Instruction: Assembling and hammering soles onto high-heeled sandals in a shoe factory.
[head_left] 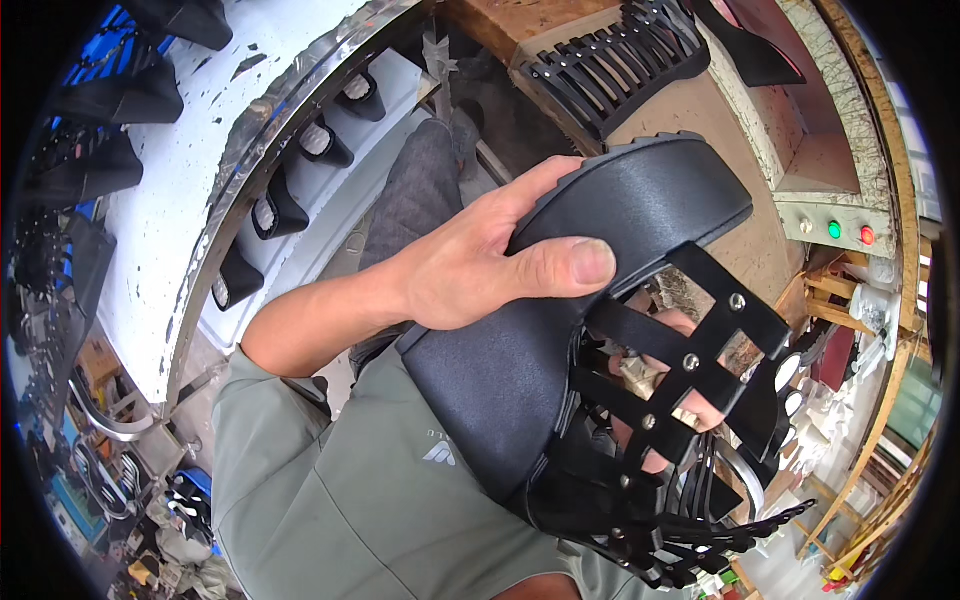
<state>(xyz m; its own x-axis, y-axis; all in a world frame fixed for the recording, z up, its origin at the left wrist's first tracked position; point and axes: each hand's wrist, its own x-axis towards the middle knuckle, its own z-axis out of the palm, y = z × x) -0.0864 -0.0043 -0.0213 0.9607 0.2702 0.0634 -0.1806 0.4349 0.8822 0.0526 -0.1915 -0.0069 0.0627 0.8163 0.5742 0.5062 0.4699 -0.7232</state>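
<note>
A black platform sandal [500, 390] with a thick wedge sole is held on its side in front of my body. My left hand [480, 250] is closed around the sole's narrow middle, thumb pressed on its side wall. The upper is a lattice of black straps [690, 362] joined by silver rivets, with loose strap ends hanging at the lower right. Behind this lattice my right hand [706, 412] shows in part through the gaps. Its fingers are bent against the upper, with something whitish around or beside one finger; the straps hide the rest.
A black strappy upper [620, 70] lies on the brown work surface ahead. Right of it stands a machine housing with green and red buttons [834, 230]. On the left, a curved white table edge [180, 250] runs above a lower shelf with several black shoe parts [280, 210].
</note>
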